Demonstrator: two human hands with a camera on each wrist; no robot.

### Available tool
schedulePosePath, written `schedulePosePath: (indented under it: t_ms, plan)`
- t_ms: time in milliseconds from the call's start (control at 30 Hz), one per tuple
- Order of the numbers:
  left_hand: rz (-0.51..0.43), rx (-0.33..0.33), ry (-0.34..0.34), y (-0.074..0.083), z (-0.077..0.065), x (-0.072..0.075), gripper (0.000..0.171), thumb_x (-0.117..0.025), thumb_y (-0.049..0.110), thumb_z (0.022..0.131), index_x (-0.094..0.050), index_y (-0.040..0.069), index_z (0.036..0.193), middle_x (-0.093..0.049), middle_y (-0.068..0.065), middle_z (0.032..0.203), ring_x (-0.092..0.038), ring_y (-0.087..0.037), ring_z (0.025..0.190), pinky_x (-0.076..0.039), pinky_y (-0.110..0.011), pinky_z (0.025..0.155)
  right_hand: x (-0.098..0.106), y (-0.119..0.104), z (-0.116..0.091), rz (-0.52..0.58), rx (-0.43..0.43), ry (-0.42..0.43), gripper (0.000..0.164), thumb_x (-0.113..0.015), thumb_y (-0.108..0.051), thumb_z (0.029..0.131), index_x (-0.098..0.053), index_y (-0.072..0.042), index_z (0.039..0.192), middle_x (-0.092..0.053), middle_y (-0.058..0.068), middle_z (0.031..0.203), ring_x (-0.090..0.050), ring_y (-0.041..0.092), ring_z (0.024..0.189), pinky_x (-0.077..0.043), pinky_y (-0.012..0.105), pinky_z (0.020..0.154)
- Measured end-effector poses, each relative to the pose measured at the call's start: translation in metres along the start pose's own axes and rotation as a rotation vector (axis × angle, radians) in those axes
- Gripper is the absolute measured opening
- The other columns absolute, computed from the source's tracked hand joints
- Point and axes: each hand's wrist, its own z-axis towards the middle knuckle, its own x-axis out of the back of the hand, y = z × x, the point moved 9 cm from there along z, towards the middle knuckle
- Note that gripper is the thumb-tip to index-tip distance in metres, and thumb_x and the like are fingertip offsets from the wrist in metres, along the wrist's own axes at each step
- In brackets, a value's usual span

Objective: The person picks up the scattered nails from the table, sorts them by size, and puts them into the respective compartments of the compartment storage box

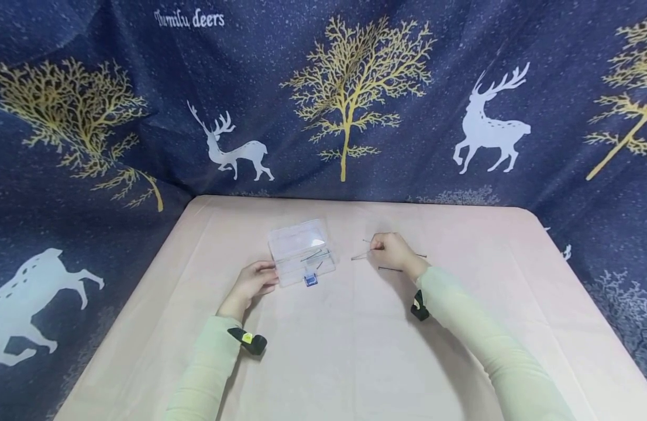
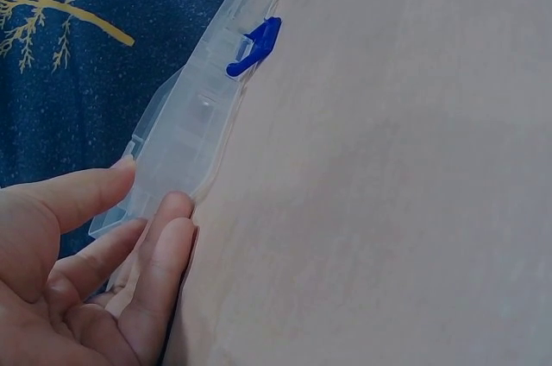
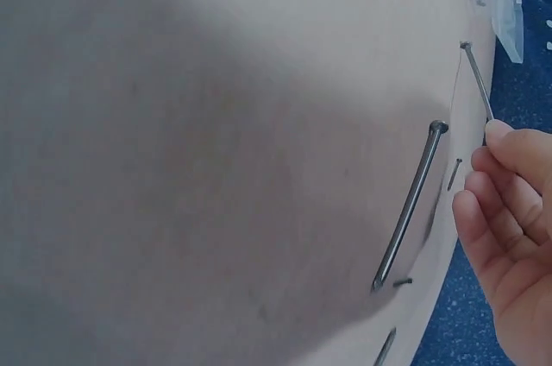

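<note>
A clear plastic box [image 1: 289, 271] lies with its lid [image 1: 297, 238] raised behind it and a blue latch [image 1: 310, 279] at its front. Several nails [image 1: 315, 255] are inside, toward its right. My left hand [image 1: 254, 280] holds the box at its left end, thumb on one side and fingers on the other in the left wrist view. To the right of the box, my right hand [image 1: 393, 250] pinches a nail [image 3: 477, 77] between thumb and fingertips, its head pointing toward the box. A thick nail [image 3: 410, 206] lies on the table near this hand.
More nails lie around my right hand, among them a small nail [image 3: 403, 281] and another nail [image 3: 385, 347]. A pale pink cloth covers the table [image 1: 323, 362]. Behind it hangs a dark blue curtain [image 1: 302, 146] with deer and trees.
</note>
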Motion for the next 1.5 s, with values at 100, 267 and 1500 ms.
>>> schedulePosePath:
  t_ms: [100,267,1500]
  plan:
    - [-0.003,-0.003,-0.001,0.001,-0.001,0.0,0.044,-0.056,0.005,0.092,-0.046,-0.007,0.133,-0.054,-0.029,0.127,-0.065,-0.008,0.08,-0.06,-0.027,0.077,-0.001,0.004,0.0,0.044,-0.068,0.023,0.006,-0.067,-0.002,0.081,-0.066,-0.005,0.075,-0.068,0.007,0.076,-0.062,0.021,0.076,-0.057,0.037,0.074]
    - [0.002,0.007,-0.002,0.004,-0.004,0.0,0.045,-0.057,0.006,0.092,-0.045,-0.006,0.133,-0.054,-0.03,0.127,-0.065,-0.011,0.083,-0.06,-0.03,0.079,0.0,0.007,0.0,0.149,-0.136,0.079,0.004,-0.067,-0.002,0.08,-0.069,-0.001,0.077,-0.07,0.01,0.077,-0.063,0.019,0.075,-0.057,0.034,0.075]
    - [0.017,0.026,0.009,0.001,0.001,0.0,0.043,-0.056,0.008,0.093,-0.047,-0.004,0.133,-0.056,-0.026,0.126,-0.064,-0.005,0.077,-0.06,-0.023,0.074,-0.019,0.009,0.009,0.924,-0.54,0.148,0.031,-0.057,0.004,0.087,-0.055,0.016,0.116,-0.066,-0.003,0.076,-0.064,0.008,0.07,-0.058,0.029,0.084]
